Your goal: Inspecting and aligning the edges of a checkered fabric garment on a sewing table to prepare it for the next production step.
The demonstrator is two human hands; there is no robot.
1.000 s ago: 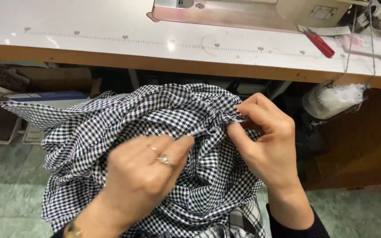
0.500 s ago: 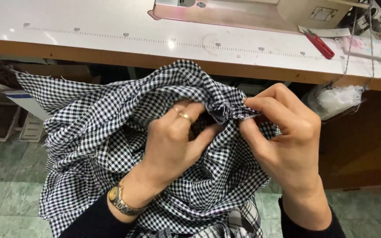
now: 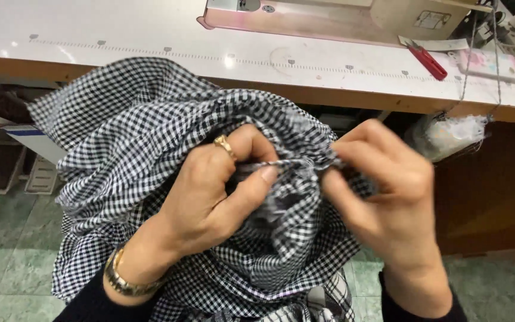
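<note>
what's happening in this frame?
A person holds a bunched black-and-white gingham garment in their lap, in front of a sewing table. The left hand and right hand both pinch one gathered edge of the fabric, stretched between them. A sewing machine, a red-handled snipper and a pink remote-like device sit untouched on the table.

The fabric point(image 3: 126, 143) bunches between both hands, before the table point(image 3: 120, 42) bearing a sewing machine point(image 3: 353, 15).
</note>
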